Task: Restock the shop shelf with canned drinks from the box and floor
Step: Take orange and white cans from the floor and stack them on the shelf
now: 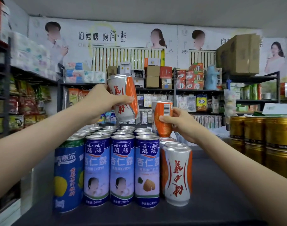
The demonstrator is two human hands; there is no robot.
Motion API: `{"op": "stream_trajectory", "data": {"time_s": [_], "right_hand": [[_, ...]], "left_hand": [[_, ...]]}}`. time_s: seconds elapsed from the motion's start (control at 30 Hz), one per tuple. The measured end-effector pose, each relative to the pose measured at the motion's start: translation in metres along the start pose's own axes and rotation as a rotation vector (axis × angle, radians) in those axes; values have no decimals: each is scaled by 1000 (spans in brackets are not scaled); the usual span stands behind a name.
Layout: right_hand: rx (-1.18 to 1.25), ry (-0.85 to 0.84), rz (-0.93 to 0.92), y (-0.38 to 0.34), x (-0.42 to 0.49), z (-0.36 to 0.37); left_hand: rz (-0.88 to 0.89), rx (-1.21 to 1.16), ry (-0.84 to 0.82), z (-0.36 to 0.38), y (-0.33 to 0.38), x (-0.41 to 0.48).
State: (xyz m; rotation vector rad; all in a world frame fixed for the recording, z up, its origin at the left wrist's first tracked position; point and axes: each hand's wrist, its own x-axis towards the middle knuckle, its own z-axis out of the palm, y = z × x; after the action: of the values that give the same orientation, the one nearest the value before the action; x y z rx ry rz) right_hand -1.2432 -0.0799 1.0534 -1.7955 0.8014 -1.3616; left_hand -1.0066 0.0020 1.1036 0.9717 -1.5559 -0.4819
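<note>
My left hand (100,101) grips a white and orange can (124,97), tilted, raised above the rows of cans. My right hand (183,123) holds a second orange can (162,118) upright, just over the orange cans at the back of the right-hand row. Another white and orange can (178,174) stands at the front of that row on the dark shelf top (221,201). Blue almond-drink cans (122,170) fill several rows to its left, with a wider blue can (68,175) at the far left.
Gold cans (267,136) are stacked at the right edge. Behind stand dark racks with snacks (25,101), tissue packs (30,54) and small boxes (188,77). A cardboard box (239,54) sits on the top right rack.
</note>
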Motion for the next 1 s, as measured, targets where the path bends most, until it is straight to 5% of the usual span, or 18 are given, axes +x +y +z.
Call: {"op": "stream_trajectory", "data": {"time_s": [1.0], "right_hand": [[-121, 26, 85, -5, -4, -1]], "left_hand": [[0, -98, -47, 16, 24, -22]]}}
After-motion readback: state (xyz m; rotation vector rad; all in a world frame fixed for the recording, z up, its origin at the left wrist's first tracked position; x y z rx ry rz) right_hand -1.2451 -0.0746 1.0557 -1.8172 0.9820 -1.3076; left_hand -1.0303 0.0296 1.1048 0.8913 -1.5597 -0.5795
